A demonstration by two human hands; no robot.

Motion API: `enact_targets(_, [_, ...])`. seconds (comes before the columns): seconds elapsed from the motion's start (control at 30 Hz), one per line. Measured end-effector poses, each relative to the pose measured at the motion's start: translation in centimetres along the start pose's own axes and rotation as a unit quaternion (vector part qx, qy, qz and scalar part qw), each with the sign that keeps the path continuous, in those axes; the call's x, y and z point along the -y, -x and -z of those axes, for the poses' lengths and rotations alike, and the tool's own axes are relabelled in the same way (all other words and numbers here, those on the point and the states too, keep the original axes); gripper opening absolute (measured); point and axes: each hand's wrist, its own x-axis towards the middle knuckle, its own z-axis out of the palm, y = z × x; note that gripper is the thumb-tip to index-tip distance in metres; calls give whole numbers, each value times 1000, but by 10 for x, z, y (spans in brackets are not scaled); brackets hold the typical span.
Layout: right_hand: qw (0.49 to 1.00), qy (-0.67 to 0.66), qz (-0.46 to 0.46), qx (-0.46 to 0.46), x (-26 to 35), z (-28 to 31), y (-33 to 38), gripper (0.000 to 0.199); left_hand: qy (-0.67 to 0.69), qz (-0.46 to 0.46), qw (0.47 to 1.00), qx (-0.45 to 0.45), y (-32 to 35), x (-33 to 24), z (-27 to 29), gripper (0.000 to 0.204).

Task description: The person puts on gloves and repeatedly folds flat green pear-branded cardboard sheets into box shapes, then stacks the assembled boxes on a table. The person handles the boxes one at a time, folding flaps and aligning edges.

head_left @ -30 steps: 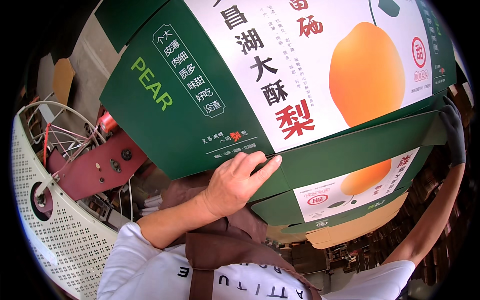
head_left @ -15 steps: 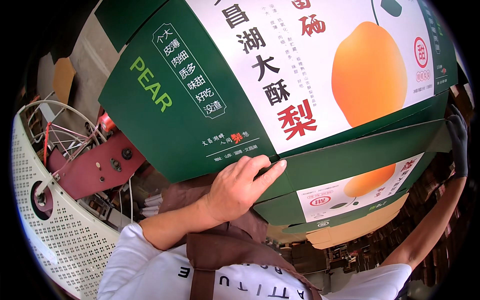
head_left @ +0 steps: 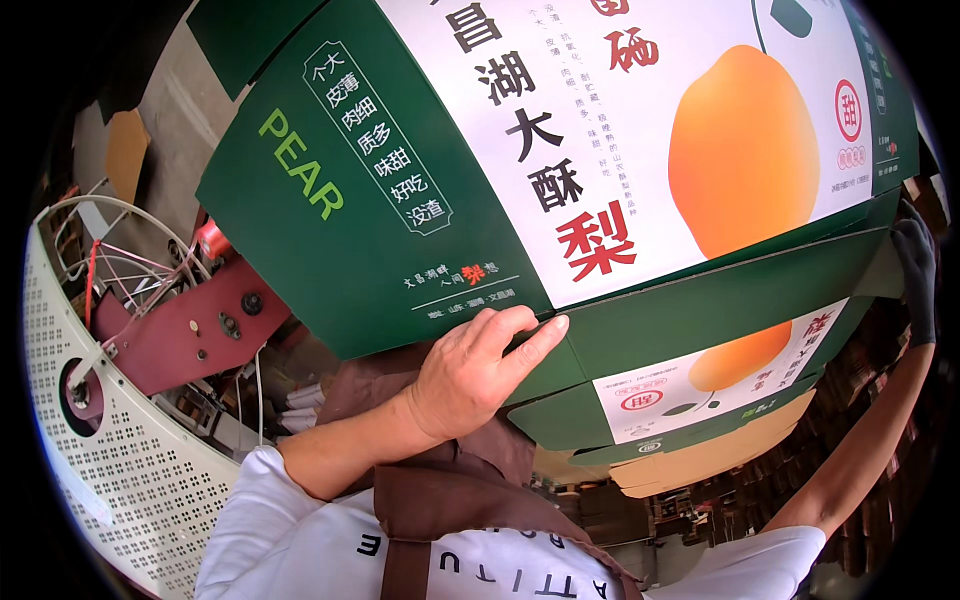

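Observation:
A large printed cardboard box blank (head_left: 420, 130), green and white with a picture of an orange-yellow pear, fills the upper view. It is creased along its near side, where a smaller flap (head_left: 700, 300) with the same picture folds down. My bare left hand (head_left: 475, 365) grips the blank's near edge at this crease, thumb and fingers bent; part of the fingers is hidden. At the far right, my right hand (head_left: 914, 265) in a dark glove holds the side edge of the flap. Its fingertips partly disappear against the board.
On the left stands a machine with a pale perforated guard (head_left: 130, 470), a dark red metal arm (head_left: 200, 330) and a white spoked wheel. Plain brown cardboard (head_left: 710, 460) lies below the flap. Stacked cardboard (head_left: 870, 430) sits at the right, partly in shadow.
The blank has shifted very slightly, its printed pear a little to the right. Both hands keep their hold in nearly the same places.

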Motion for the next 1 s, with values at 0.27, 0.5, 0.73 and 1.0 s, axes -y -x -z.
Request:
enact_targets(0.27, [997, -62, -29, 42, 22, 4, -11, 21, -7, 10, 1000, 8, -1, 2, 2, 49])
enact_targets(0.5, [999, 34, -13, -37, 69, 3, 1, 14, -26, 22, 999, 37, -1, 0, 0, 50])
enact_targets(0.73, [997, 43, -51, -40, 92, 15, 7, 17, -9, 36, 998, 47, 2, -3, -2, 42])
enact_targets(1.0, [990, 49, -118, 52, 106, 31, -11, 17, -15, 27, 998, 48, -2, -5, -1, 41])
